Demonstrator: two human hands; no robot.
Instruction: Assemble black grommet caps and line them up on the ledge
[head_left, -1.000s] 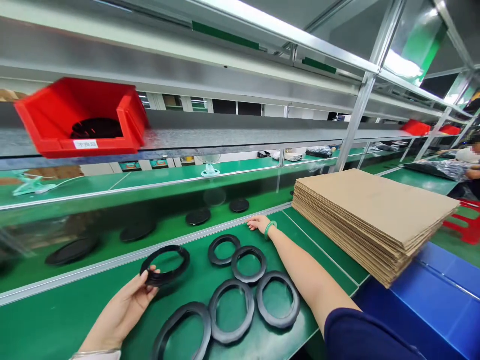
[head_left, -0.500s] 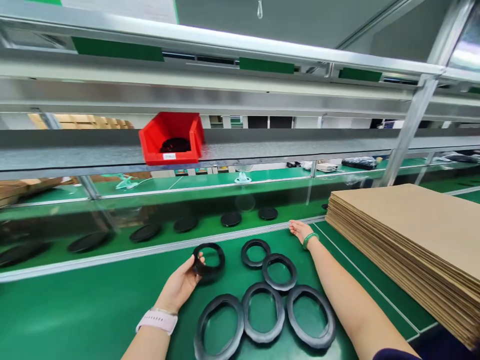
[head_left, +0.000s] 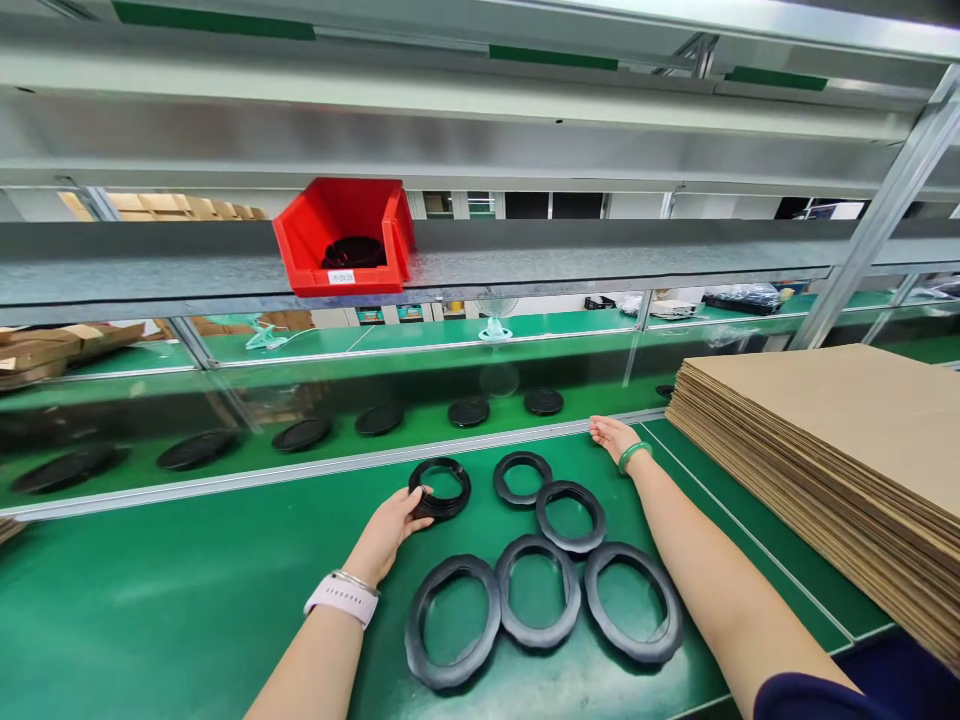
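My left hand (head_left: 390, 528) grips the near edge of a black rubber ring (head_left: 440, 488), holding it just at the green bench top (head_left: 187, 600). Several more black rings lie flat beside it: two smaller ones (head_left: 523, 477) (head_left: 571, 515) behind, three larger ones (head_left: 453, 620) (head_left: 538, 588) (head_left: 634, 600) in a row in front. My right hand (head_left: 611, 436), with a green bangle on the wrist, rests flat and open on the bench by the metal rail, touching no ring.
A thick stack of flat cardboard sheets (head_left: 832, 430) fills the right side. Behind the rail a lower green belt (head_left: 247, 450) carries several black discs (head_left: 301, 433). A red bin (head_left: 341, 238) with black parts sits on the shelf above.
The view swung left and steadied. My left hand lowered the ring it holds toward the bench beside the others. My right hand stayed flat by the rail.
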